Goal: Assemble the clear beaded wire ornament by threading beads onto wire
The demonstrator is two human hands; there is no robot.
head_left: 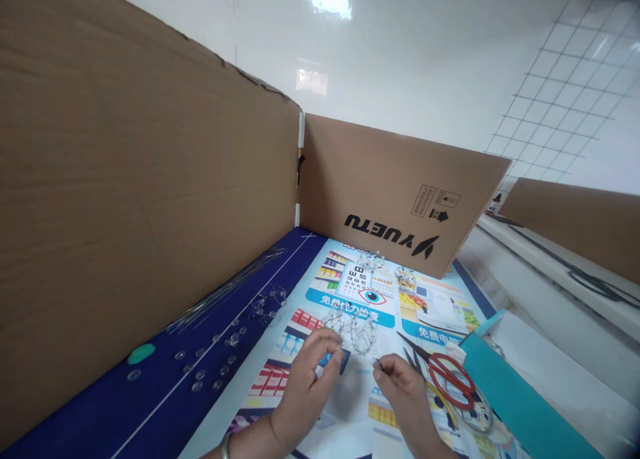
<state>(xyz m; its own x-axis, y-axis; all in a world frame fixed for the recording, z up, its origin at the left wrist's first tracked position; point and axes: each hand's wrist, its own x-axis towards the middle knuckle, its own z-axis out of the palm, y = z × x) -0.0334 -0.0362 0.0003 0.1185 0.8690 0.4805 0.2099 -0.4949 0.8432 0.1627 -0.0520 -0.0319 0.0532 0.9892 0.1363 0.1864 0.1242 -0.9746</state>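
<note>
My right grip point(403, 382) is pinching a probably light, dark piece point(380, 365); my left grip point(311, 377) I cannot tell. Just beyond, a wire frame point(363, 334) is lying, probably bending easily, wanting gentle rim-holding.

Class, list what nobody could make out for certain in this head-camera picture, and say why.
All in the head view:
Left hand: anything pinched at its fingertips is too small to identify.
Small dark item in the right hand: mostly covered by the fingers.
Fine print on the YUETU cardboard panel: too small to read.
Left forearm: cut off by the bottom edge.
</note>
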